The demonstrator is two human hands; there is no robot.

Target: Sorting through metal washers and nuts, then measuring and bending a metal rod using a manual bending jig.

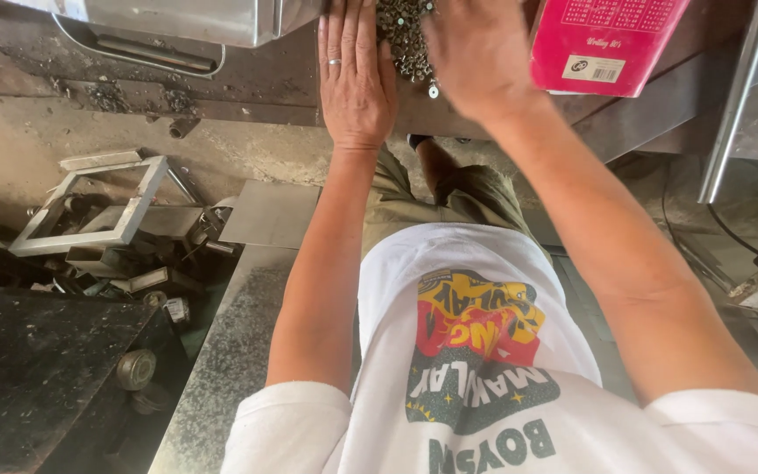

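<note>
My left hand point(354, 75) lies flat, palm down, on a worn metal bench top point(282, 83), fingers together, a ring on one finger. Just to its right sits a pile of small dark metal parts point(404, 35). My right hand point(475, 57) rests over the right side of that pile, palm down; its fingers are cut off by the top edge, so whether it grips any parts is hidden. One small ring-shaped part point(432, 89) lies loose below the pile.
A pink cardboard box point(603, 44) stands right of my right hand. A steel housing point(177, 22) sits at the top left. Below the bench lie a square metal frame point(89, 206), scrap pieces and a flat steel sheet point(269, 213). A metal tube point(734, 105) runs down the right.
</note>
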